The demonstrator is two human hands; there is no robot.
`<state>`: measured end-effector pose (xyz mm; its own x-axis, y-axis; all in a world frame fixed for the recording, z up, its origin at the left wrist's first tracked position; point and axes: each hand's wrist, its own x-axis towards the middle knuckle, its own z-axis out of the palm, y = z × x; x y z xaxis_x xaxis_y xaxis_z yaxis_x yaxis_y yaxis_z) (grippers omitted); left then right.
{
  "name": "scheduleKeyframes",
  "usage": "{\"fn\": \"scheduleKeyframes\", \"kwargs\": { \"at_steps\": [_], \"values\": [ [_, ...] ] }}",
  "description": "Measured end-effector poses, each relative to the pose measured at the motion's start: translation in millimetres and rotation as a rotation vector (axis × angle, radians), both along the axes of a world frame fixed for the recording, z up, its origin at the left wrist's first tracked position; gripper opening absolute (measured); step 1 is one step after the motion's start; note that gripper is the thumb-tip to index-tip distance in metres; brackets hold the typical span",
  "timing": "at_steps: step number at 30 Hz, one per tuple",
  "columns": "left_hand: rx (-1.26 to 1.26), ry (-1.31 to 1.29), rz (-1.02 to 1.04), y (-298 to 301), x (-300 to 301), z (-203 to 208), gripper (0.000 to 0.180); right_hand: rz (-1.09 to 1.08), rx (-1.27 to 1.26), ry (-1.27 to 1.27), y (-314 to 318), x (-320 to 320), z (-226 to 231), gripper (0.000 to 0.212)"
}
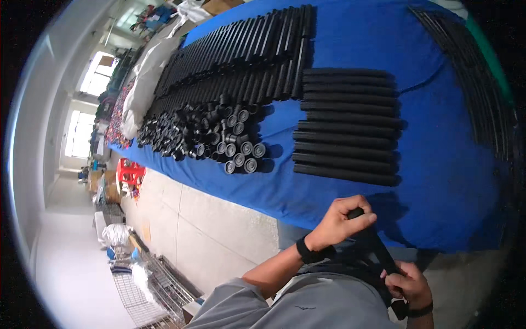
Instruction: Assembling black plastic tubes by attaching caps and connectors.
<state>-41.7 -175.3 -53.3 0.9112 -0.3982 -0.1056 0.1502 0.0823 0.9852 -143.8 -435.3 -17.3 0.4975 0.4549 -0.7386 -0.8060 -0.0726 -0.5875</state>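
A black tube with a matte, foam-like surface (378, 248) slants in front of my body, just off the table's near edge. My left hand (346, 219) is closed round its upper end, thumb laid over the top. Lower down and to the right, my right hand (408, 282) grips the other end between thumb and fingers. Whatever else the right fingers may cover is hidden. Beyond my hands, several similar matte black tubes (350, 127) lie side by side in a row on the blue cloth (361, 38).
Left of the row is a heap of round black plastic caps (239, 159). Behind it lie stacked shiny black tubes (241, 44). Thin black rods (474, 77) run along the far right. A wire rack (145, 290) and a red plastic stool (130, 171) stand on the floor at left.
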Motion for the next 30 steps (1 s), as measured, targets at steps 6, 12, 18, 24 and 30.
{"fn": "scheduleKeyframes", "kwargs": {
  "at_steps": [6,12,18,24,30],
  "values": [
    [-0.055,0.097,0.037,-3,0,3,0.014,0.174,-0.359,-0.632,3,-8,-15,0.035],
    [-0.123,0.087,-0.018,5,-2,-7,0.016,0.136,-0.169,-0.228,6,-4,3,0.037],
    [-0.075,0.108,-0.012,5,2,8,0.017,0.049,-0.046,-0.042,-2,-1,7,0.023],
    [0.096,0.047,0.133,2,2,8,0.012,0.191,-0.468,-0.645,20,1,3,0.038],
    [-0.048,-0.019,0.0,13,17,12,0.009,0.081,0.212,0.093,1,14,9,0.034]
  ]
}}
